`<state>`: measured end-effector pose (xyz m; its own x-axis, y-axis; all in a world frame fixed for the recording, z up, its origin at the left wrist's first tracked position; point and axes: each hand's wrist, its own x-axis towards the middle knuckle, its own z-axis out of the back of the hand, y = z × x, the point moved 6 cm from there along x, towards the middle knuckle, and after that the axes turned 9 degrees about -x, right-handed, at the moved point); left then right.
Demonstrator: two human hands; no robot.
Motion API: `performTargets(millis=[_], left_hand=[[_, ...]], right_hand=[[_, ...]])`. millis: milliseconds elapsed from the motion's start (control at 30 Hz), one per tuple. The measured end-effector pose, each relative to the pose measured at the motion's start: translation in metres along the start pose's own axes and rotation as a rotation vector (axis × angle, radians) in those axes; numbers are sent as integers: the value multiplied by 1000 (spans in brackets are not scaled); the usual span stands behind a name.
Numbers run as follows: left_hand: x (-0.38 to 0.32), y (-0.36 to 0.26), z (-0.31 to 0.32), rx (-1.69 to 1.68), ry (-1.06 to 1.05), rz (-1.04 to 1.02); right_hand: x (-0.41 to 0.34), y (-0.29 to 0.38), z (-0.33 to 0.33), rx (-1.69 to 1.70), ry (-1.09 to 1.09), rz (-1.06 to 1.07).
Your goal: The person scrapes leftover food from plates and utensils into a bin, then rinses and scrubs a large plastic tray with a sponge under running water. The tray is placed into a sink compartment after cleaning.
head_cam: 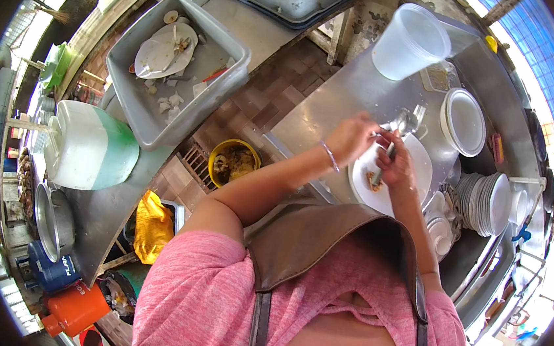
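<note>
My right hand (pixel 399 161) grips a bunch of metal cutlery (pixel 412 119), with fork tines and spoon bowls pointing away from me. A handle runs down through its palm. My left hand (pixel 359 138), with a bracelet at the wrist, meets it from the left, fingertips pinched on the cutlery; the exact piece is partly hidden. Below both hands, white plates (pixel 419 158) rest on the stainless steel table (pixel 319 110). A brown food scrap (pixel 373 181) lies on the nearer plate surface, beneath the right wrist.
A translucent plastic bucket (pixel 409 46) and lidded round tub (pixel 464 122) stand beyond the plates. Stacked plates (pixel 484 203) are at right. Leftward sit a grey bus tub (pixel 198 112) with a dirty plate (pixel 166 52), a yellow bucket of scraps (pixel 234 163), and a green-liquid jug (pixel 94 147).
</note>
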<state>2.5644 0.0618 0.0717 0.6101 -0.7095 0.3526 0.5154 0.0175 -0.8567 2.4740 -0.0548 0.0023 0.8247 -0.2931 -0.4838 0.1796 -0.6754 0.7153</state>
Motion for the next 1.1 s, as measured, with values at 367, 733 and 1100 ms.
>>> performTargets(millis=[367, 733, 1100], left_hand=[[-20, 220, 403, 306, -419, 369], [-86, 391, 551, 978, 1, 783], [-36, 373, 611, 871, 62, 459]], right_hand=[[108, -30, -190, -392, 27, 77], [161, -78, -326, -547, 321, -81], [166, -91, -363, -592, 378, -129]])
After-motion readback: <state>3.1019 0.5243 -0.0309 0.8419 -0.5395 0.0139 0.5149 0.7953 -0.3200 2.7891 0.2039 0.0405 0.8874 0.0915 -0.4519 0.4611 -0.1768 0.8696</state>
